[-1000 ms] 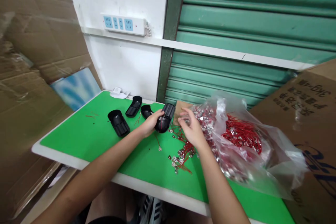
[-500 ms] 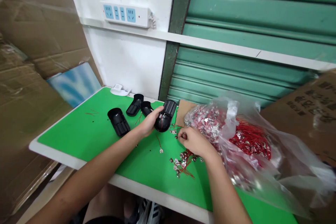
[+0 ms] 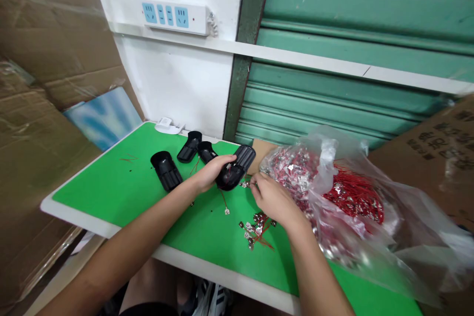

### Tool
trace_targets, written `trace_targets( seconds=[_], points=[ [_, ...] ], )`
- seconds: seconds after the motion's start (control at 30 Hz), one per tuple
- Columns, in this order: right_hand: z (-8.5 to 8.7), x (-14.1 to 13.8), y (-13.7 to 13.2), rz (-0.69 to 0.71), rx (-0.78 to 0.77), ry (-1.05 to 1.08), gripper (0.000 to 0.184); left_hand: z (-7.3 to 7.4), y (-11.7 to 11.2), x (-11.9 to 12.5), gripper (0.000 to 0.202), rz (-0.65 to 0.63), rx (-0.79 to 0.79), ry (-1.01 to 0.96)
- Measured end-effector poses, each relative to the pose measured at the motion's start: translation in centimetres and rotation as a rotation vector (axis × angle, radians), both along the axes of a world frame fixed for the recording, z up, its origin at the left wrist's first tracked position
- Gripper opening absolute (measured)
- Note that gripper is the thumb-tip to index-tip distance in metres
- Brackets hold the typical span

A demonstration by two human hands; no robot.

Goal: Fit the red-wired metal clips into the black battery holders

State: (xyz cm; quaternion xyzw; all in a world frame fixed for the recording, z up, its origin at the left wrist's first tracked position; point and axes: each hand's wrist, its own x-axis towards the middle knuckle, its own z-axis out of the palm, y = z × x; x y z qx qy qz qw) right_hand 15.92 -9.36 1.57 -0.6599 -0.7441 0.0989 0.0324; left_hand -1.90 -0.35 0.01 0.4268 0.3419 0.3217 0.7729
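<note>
My left hand (image 3: 212, 172) is wrapped round one end of a black plastic shell (image 3: 246, 158) with a ribbed part, held tilted above the green tabletop. A red wire lies inside its hollow. My right hand (image 3: 273, 197) is just right of the shell, thumb and fingertips pinched together; whatever is between them is too small to make out. By those fingertips lie small metal contacts (image 3: 244, 184). A loose heap of metal contacts with red wires (image 3: 253, 231) lies nearer the front, and a single wired contact (image 3: 227, 211) rests below the shell.
Similar black shells (image 3: 166, 170) lie to the left. A clear plastic bag (image 3: 328, 155) full of red-wired contacts takes up the right side. Cardboard boxes (image 3: 55, 34) stand at left and right. Behind are a wall with a socket strip (image 3: 174, 16) and a green shutter (image 3: 333, 24).
My left hand has turned the shell, and its ribbed end has moved slightly right and down. My right hand has risen a little, its fingertips closer to the shell.
</note>
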Motion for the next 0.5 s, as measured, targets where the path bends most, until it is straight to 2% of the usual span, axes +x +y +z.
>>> trace_targets(
  seconds=[0.17, 0.3, 0.43, 0.5],
  points=[
    [0.66, 0.31, 0.36, -0.101, 0.092, 0.009, 0.02, 0.27, -0.31, -0.11, 0.041, -0.12, 0.061, 0.137],
    [0.53, 0.3, 0.5, -0.101, 0.119, 0.054, 0.022, 0.37, -0.73, 0.1, 0.045, -0.2, 0.087, 0.164],
    [0.09, 0.6, 0.52, -0.076, 0.185, 0.111, 0.019, 0.37, -0.84, 0.17, 0.044, -0.19, 0.039, 0.153],
    [-0.07, 0.73, 0.55, -0.085, 0.276, 0.141, 0.016, 0.42, -0.82, 0.17, 0.04, -0.157, -0.001, 0.131]
  ],
)
